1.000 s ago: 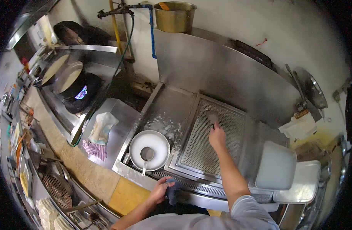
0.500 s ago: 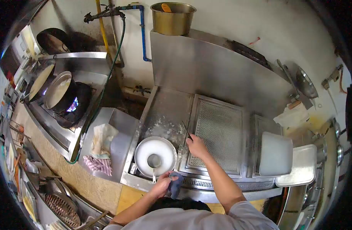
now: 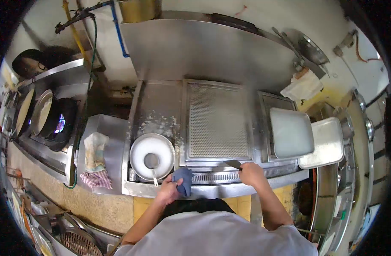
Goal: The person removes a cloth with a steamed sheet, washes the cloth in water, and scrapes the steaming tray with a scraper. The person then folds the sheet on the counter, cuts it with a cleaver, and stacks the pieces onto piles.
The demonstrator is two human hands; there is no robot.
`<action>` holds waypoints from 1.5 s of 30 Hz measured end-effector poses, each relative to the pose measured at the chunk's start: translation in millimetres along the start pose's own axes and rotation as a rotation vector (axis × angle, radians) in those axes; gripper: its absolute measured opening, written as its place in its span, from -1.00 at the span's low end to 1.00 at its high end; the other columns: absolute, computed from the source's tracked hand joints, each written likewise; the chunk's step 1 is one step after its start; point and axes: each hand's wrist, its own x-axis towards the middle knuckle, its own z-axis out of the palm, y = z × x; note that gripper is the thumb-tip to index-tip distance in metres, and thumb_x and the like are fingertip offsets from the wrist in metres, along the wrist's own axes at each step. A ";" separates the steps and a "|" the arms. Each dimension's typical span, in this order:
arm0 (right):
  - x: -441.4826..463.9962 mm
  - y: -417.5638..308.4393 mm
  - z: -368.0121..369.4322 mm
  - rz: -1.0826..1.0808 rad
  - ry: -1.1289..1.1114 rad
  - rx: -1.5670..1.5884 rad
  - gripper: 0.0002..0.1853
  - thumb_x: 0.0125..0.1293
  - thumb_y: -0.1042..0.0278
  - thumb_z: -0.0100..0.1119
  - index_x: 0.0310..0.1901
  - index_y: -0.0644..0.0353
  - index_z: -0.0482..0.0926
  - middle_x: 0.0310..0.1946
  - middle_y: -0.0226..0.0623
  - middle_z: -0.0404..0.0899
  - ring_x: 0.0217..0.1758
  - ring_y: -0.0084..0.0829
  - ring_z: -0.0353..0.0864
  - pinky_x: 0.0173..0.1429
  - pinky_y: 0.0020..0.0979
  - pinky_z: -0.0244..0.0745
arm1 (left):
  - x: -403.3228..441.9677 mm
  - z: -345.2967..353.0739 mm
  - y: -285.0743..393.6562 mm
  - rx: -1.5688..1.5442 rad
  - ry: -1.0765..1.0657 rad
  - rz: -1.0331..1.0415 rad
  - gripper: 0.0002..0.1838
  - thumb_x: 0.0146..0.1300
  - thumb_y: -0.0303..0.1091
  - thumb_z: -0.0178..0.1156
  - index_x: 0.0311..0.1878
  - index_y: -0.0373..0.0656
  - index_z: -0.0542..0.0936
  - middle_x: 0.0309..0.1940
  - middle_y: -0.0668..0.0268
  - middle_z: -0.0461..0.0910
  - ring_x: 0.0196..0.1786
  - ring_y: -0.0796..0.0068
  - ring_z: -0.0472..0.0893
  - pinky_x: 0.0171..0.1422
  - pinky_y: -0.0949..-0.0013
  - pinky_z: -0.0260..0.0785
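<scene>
My left hand point(image 3: 167, 191) is closed around a bunched blue-grey cloth point(image 3: 184, 181) at the counter's front edge. Beside it stands a round metal pan point(image 3: 172, 145) of white contents, with a small strainer point(image 3: 151, 161) resting in it, handle toward me. My right hand point(image 3: 251, 174) grips a scraper point(image 3: 233, 164) with a dark flat blade pointing left. The blade is over the front rim of a perforated metal plate point(image 3: 216, 123). Most of the scraper's handle is hidden in my fist.
White residue point(image 3: 155, 124) marks the counter behind the pan. Two pale trays, one whitish point(image 3: 291, 133) and one metal point(image 3: 321, 145), overlap at right. Pots sit over a lit burner point(image 3: 60, 123) at left. A striped cloth point(image 3: 95, 180) lies on the side counter.
My view has shifted right and down. My right hand has moved right and nearer my body with the scraper, whose blade has swung to point left. The left hand still holds the cloth.
</scene>
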 end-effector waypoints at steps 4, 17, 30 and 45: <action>3.3 28.0 9.5 -0.032 0.020 -0.057 -0.71 0.17 0.31 0.21 -0.14 0.30 0.71 -0.13 0.14 0.70 -0.01 0.07 0.72 0.15 -0.03 0.59 | 7.4 -1.0 -31.3 -0.125 -0.118 -0.113 -0.56 0.45 -0.27 0.19 0.32 -0.22 0.45 0.13 0.17 0.62 0.14 0.19 0.63 0.25 0.07 0.47; -10.5 49.4 28.3 -0.198 0.074 0.049 -0.73 0.21 0.38 0.13 -0.18 0.37 0.71 -0.16 0.20 0.70 0.03 0.12 0.70 0.12 -0.02 0.60 | 7.0 45.7 -104.8 -0.409 -0.250 -0.214 -0.52 0.54 -0.14 -0.05 0.38 -0.20 0.33 0.32 0.13 0.48 0.37 0.12 0.46 0.48 0.02 0.23; 27.9 74.8 158.1 -0.040 0.476 0.562 -0.61 0.24 0.21 0.21 -0.07 0.40 0.61 -0.15 0.25 0.66 -0.01 0.25 0.64 0.11 0.07 0.52 | 57.8 58.6 -140.0 -0.182 -0.220 0.089 -0.74 0.54 -0.19 -0.15 0.12 -0.03 0.43 -0.39 0.31 0.60 0.00 0.26 0.59 0.43 0.04 0.28; -24.1 37.1 87.6 -0.051 0.485 0.601 -0.62 0.22 0.27 0.28 -0.06 0.43 0.58 -0.09 0.28 0.64 0.06 0.19 0.64 0.15 0.03 0.50 | 79.6 155.2 -97.1 -0.041 0.211 0.469 -0.88 0.35 -0.45 0.27 -0.08 -0.08 0.60 -0.26 0.32 0.64 -0.36 0.46 0.57 -0.30 0.35 0.53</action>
